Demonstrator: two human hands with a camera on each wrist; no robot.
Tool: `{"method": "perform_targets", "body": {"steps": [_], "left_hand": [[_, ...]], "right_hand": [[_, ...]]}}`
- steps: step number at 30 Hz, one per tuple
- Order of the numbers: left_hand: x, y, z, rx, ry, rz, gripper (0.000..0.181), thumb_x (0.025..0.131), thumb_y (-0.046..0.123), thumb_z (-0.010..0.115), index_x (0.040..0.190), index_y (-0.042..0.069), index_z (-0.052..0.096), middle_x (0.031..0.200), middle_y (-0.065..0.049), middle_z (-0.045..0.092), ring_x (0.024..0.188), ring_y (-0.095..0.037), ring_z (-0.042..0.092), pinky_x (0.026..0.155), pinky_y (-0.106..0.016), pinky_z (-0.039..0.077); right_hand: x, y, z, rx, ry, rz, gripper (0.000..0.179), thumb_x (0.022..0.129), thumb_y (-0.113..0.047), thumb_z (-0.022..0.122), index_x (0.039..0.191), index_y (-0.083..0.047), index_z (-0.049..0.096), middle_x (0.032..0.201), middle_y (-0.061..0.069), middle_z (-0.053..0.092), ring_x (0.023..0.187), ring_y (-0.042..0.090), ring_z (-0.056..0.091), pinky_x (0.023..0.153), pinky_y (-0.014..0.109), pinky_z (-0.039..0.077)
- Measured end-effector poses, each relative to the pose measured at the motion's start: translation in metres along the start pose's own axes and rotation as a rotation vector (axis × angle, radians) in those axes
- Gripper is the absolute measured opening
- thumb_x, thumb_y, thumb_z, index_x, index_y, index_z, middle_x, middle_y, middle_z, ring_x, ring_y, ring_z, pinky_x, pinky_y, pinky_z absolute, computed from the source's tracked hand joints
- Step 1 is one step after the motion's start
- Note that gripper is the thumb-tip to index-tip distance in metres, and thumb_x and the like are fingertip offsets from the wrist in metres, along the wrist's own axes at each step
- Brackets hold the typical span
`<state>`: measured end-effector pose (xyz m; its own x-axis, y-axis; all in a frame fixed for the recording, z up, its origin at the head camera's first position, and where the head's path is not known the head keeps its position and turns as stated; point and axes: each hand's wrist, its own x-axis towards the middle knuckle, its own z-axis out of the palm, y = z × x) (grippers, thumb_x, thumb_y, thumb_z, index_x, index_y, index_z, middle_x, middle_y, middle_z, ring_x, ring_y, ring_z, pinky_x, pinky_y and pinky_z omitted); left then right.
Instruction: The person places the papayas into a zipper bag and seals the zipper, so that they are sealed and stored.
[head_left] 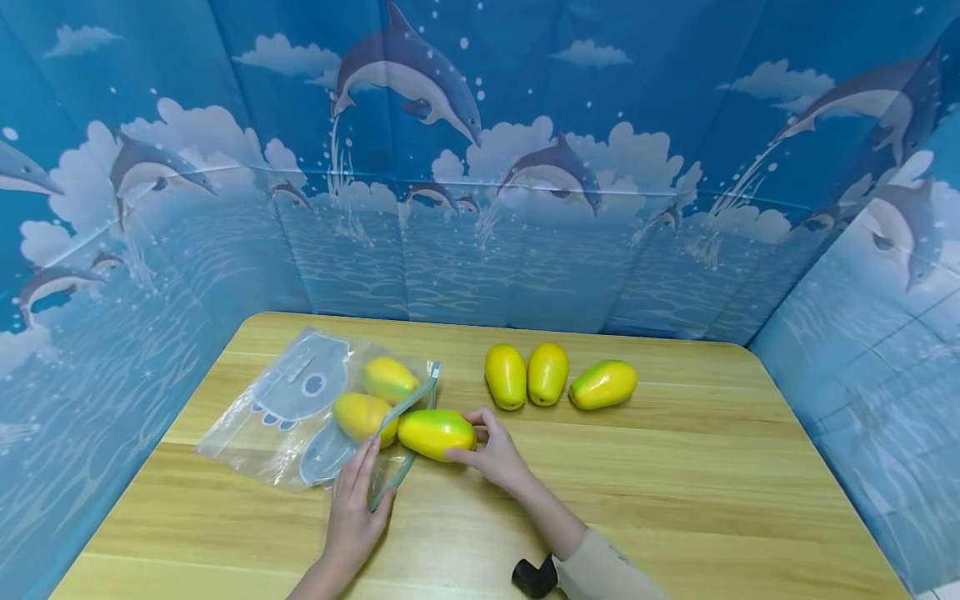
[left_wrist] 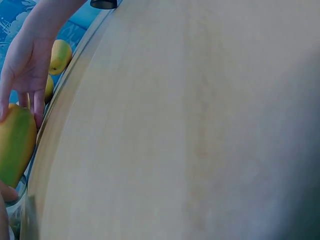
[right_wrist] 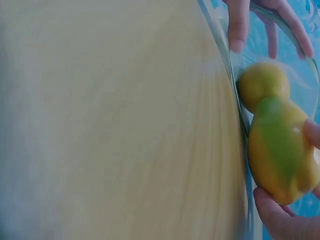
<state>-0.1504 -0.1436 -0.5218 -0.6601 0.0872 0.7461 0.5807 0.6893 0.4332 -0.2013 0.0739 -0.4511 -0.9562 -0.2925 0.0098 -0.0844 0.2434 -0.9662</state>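
My right hand [head_left: 495, 450] grips a yellow-green mango [head_left: 437, 434] by its right end, thumb on the near side and fingers on the far side. The mango's other end is at the mouth of a clear zip bag [head_left: 232, 442], which lies flat on the left of the table. Inside the bag are two more mangoes [head_left: 390, 379]. My left hand [head_left: 356, 508] is at the bag's mouth, its straight fingers touching the upper rim and its thumb spread apart near the lower rim. In the right wrist view, the held mango [right_wrist: 280, 150] overlaps a bagged one [right_wrist: 265, 85].
Three mangoes [head_left: 547, 373] rest in a row on the wooden table [head_left: 675, 500], right of the bag. Behind the table hangs a blue curtain [head_left: 465, 250] printed with dolphins. A black strap piece [head_left: 535, 577] shows by the right sleeve [head_left: 603, 571].
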Motion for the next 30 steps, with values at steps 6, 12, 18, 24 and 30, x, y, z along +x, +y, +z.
{"method": "perform_targets", "body": {"steps": [6, 12, 18, 24, 30], "left_hand": [[0.001, 0.000, 0.000, -0.001, 0.006, 0.014, 0.079, 0.056, -0.003, 0.072, 0.130, -0.005, 0.045, 0.135, -0.016, 0.044, 0.113, -0.028, 0.044, 0.107, -0.020, 0.020], [0.002, -0.001, 0.000, 0.000, -0.002, 0.020, 0.079, 0.056, -0.003, 0.072, 0.131, -0.005, 0.045, 0.134, -0.016, 0.045, 0.112, -0.029, 0.044, 0.107, -0.019, 0.020], [0.002, -0.001, 0.000, 0.008, -0.003, 0.038, 0.081, 0.056, -0.004, 0.073, 0.131, -0.004, 0.044, 0.132, -0.018, 0.045, 0.110, -0.030, 0.044, 0.107, -0.018, 0.020], [0.002, -0.002, 0.001, -0.006, 0.029, 0.046, 0.075, 0.058, 0.001, 0.069, 0.129, -0.005, 0.046, 0.131, -0.017, 0.046, 0.109, -0.031, 0.044, 0.107, -0.018, 0.020], [0.000, -0.003, 0.001, -0.003, -0.002, 0.017, 0.074, 0.059, -0.001, 0.069, 0.130, -0.005, 0.046, 0.132, -0.016, 0.046, 0.113, -0.025, 0.043, 0.106, -0.018, 0.019]], "right_hand": [[0.002, -0.006, 0.008, 0.003, 0.000, -0.009, 0.045, 0.077, -0.009, 0.071, 0.112, 0.004, 0.045, 0.117, 0.022, 0.048, 0.099, 0.035, 0.057, 0.078, 0.036, 0.050], [0.005, -0.012, 0.018, 0.003, 0.005, 0.008, 0.046, 0.078, -0.010, 0.071, 0.113, 0.005, 0.045, 0.116, 0.023, 0.050, 0.096, 0.035, 0.058, 0.078, 0.036, 0.050], [0.014, -0.002, 0.030, 0.000, 0.015, 0.003, 0.048, 0.077, -0.012, 0.072, 0.114, 0.004, 0.045, 0.115, 0.023, 0.052, 0.091, 0.033, 0.058, 0.075, 0.036, 0.050], [0.026, 0.019, 0.044, -0.064, 0.041, -0.030, 0.050, 0.076, -0.023, 0.074, 0.114, -0.002, 0.048, 0.114, 0.018, 0.055, 0.092, 0.028, 0.057, 0.077, 0.036, 0.050], [0.030, 0.019, 0.054, -0.085, 0.032, -0.022, 0.052, 0.077, -0.028, 0.073, 0.117, -0.005, 0.049, 0.114, 0.019, 0.056, 0.091, 0.025, 0.058, 0.075, 0.033, 0.052]]}}
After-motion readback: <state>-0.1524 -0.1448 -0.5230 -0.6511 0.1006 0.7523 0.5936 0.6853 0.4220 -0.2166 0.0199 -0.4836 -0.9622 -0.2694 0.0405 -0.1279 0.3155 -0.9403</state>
